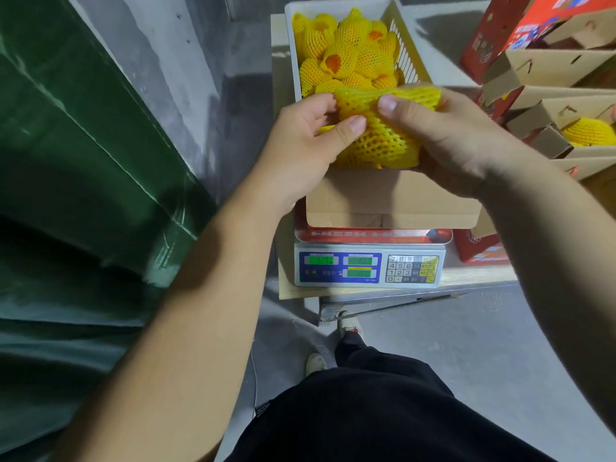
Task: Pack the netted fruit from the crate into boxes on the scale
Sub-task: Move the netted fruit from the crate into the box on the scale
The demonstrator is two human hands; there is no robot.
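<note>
Both hands hold yellow netted fruit (376, 141) over the open cardboard box (390, 198) on the scale (368, 265). The left hand (300, 148) curls around the left side, thumb pressed on the netting. The right hand (456, 141) wraps the right side, thumb on top; its remaining fingers are hidden behind the fruit. How many fruit are held cannot be told. The box interior is mostly hidden. The scale display digits are unreadable. The white crate (405, 45) behind holds more netted fruit. Stacked boxes (546, 65) at right are cut off by the edge.
</note>
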